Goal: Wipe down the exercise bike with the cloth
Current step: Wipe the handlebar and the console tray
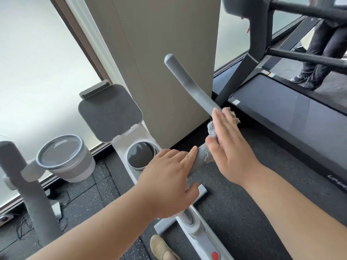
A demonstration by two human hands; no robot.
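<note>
The white and grey exercise bike point(139, 136) fills the middle, with a tablet holder, a round black display and a grey right handlebar point(189, 85) that rises up and away. My left hand point(169, 182) is wrapped around the lower part of that handlebar. My right hand point(227, 147) lies flat with fingers straight, pressing a frayed grey cloth point(211, 129) against the handlebar just above my left hand. Most of the cloth is hidden under my palm.
The bike's left handlebar point(24, 186) and a grey cup holder point(65, 158) are at the left. A black treadmill point(281, 109) stands to the right, with another person's legs point(323, 44) beyond it. A beige pillar point(159, 53) stands behind the bike. My shoe point(161, 248) rests on the dark floor.
</note>
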